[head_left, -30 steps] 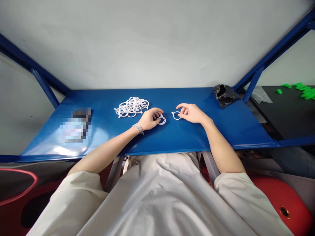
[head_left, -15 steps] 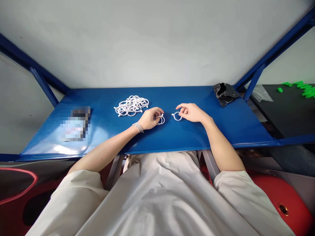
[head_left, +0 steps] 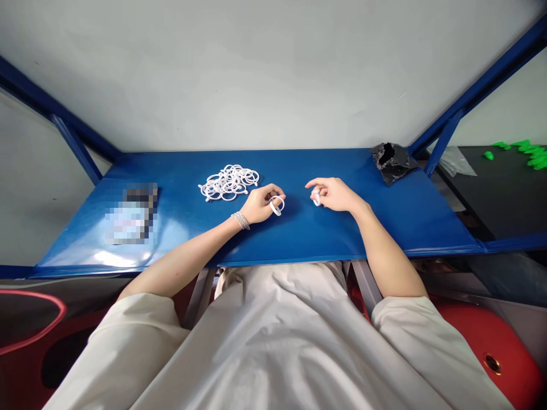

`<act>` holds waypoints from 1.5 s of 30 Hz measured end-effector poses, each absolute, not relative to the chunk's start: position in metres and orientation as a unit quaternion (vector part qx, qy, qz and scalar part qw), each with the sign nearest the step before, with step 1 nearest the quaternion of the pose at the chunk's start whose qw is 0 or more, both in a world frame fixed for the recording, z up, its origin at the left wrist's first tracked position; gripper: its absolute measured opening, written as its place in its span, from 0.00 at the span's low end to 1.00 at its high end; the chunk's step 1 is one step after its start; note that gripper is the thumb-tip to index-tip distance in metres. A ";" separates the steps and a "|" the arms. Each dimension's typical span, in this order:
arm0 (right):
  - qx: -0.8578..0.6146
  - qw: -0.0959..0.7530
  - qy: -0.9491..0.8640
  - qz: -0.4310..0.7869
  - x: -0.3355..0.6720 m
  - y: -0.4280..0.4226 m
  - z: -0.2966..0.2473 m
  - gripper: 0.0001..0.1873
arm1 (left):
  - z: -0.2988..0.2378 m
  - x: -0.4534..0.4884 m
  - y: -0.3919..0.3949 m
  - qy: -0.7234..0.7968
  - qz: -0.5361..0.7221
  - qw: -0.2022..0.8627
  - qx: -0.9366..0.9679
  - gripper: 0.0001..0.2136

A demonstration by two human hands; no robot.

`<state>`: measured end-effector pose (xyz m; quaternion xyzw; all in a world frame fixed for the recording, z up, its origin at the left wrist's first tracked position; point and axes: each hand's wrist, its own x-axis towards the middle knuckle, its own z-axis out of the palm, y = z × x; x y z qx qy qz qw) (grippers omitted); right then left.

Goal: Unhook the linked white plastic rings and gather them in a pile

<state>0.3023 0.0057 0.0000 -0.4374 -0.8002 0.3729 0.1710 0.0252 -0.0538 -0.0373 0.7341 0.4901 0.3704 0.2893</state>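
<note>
Thin white plastic rings with small tabs lie in a tangled pile (head_left: 229, 183) on the blue table (head_left: 273, 242), left of the middle. Just right of that pile, my left hand (head_left: 260, 204) is closed on white rings (head_left: 277, 206); their exact number is hard to make out. Across a gap, my right hand (head_left: 335, 194) pinches a white ring (head_left: 317, 197) between thumb and fingers, with the index finger stretched out to the left. That ring is turned nearly edge-on, partly covered by the fingers.
A crumpled black plastic bag (head_left: 391, 162) sits at the table's back right corner. On the left lies a blurred-out flat object (head_left: 132, 215). Beyond the blue frame at right, bright green pieces (head_left: 532, 152) and a clear bag (head_left: 455, 162) rest on a dark surface.
The ring in my right hand has turned from lying face-up to nearly edge-on. The rings in my left hand have also tilted. Both hands stay in about the same places.
</note>
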 end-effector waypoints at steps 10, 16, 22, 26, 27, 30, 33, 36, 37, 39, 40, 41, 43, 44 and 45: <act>-0.403 0.198 -0.785 0.427 0.289 0.000 -0.002 0.20 | -0.047 0.033 -0.048 0.492 0.365 0.316 0.724 0.19; -0.392 0.172 -0.792 0.435 0.264 0.011 -0.008 0.19 | -0.048 0.030 -0.045 0.482 0.383 0.336 0.713 0.15; -0.370 0.070 -0.826 0.420 0.235 0.031 -0.006 0.19 | -0.048 0.029 -0.048 0.480 0.386 0.269 0.741 0.10; -0.343 0.146 -0.816 0.442 0.229 0.032 -0.019 0.17 | -0.053 0.027 -0.045 0.513 0.401 0.207 0.730 0.14; -0.335 0.170 -0.811 0.449 0.230 0.030 -0.023 0.17 | -0.054 0.026 -0.043 0.525 0.409 0.204 0.718 0.15; -0.324 0.209 -0.796 0.468 0.235 0.023 -0.030 0.17 | -0.055 0.023 -0.039 0.530 0.417 0.226 0.703 0.17; -0.325 0.226 -0.780 0.485 0.235 0.016 -0.031 0.19 | -0.053 0.022 -0.038 0.515 0.397 0.262 0.713 0.12; -0.330 0.223 -0.763 0.509 0.229 0.010 -0.026 0.21 | -0.051 0.021 -0.039 0.524 0.392 0.263 0.709 0.10; -0.335 0.221 -0.762 0.508 0.227 0.008 -0.024 0.21 | -0.051 0.020 -0.040 0.527 0.393 0.260 0.707 0.11; -0.341 0.229 -0.774 0.482 0.225 0.005 -0.022 0.22 | -0.051 0.019 -0.039 0.528 0.399 0.259 0.704 0.13; -0.340 0.236 -0.786 0.460 0.224 0.003 -0.021 0.23 | -0.051 0.019 -0.039 0.527 0.402 0.261 0.702 0.13; -0.335 0.243 -0.799 0.436 0.224 0.002 -0.021 0.25 | -0.051 0.018 -0.038 0.526 0.406 0.263 0.700 0.14; -0.323 0.253 -0.821 0.397 0.225 0.000 -0.021 0.29 | -0.052 0.018 -0.037 0.523 0.412 0.268 0.697 0.14; -0.319 0.254 -0.827 0.386 0.225 -0.001 -0.021 0.30 | -0.053 0.018 -0.037 0.522 0.414 0.270 0.696 0.14; -0.317 0.253 -0.832 0.379 0.225 -0.001 -0.021 0.29 | -0.053 0.018 -0.037 0.521 0.414 0.271 0.695 0.14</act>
